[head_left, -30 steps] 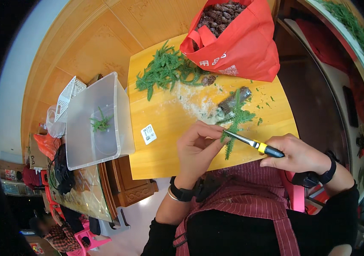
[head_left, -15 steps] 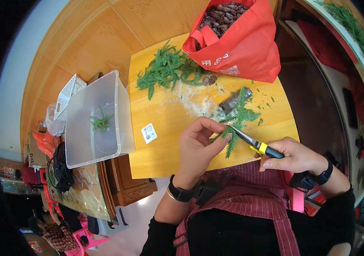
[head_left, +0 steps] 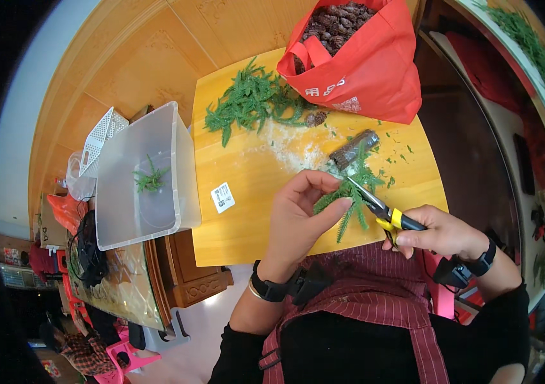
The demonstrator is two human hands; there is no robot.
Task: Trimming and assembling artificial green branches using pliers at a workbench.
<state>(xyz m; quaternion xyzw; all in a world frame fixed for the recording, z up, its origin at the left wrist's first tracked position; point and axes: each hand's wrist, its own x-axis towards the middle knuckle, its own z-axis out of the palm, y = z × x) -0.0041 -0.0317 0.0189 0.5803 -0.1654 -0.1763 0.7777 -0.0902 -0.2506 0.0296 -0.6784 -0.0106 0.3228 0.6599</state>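
Observation:
Over the yellow board, my left hand (head_left: 304,214) pinches a green fir-like sprig (head_left: 368,178) between thumb and fingers. My right hand (head_left: 442,233) is closed round the black-and-yellow handles of long-nose pliers (head_left: 397,219). The plier jaws lie across the sprig just beside my left fingertips; whether they grip a stem cannot be made out. Beyond the sprig lies a dark cylinder (head_left: 354,148), shiny as if wrapped in plastic. A heap of similar green sprigs (head_left: 250,99) rests at the board's far left, with a pine cone (head_left: 316,119) near it.
A red bag (head_left: 365,77) full of pine cones (head_left: 343,25) stands at the back right. Left of the board is a clear plastic bin (head_left: 186,173) with one sprig (head_left: 151,176) inside. White crumbs (head_left: 301,153) and a white label (head_left: 223,197) lie on the yellow board (head_left: 247,237).
The plier jaws have shifted slightly up and along the sprig, and their handles look a little farther apart. The sprig has turned a bit; my left hand keeps its pinch.

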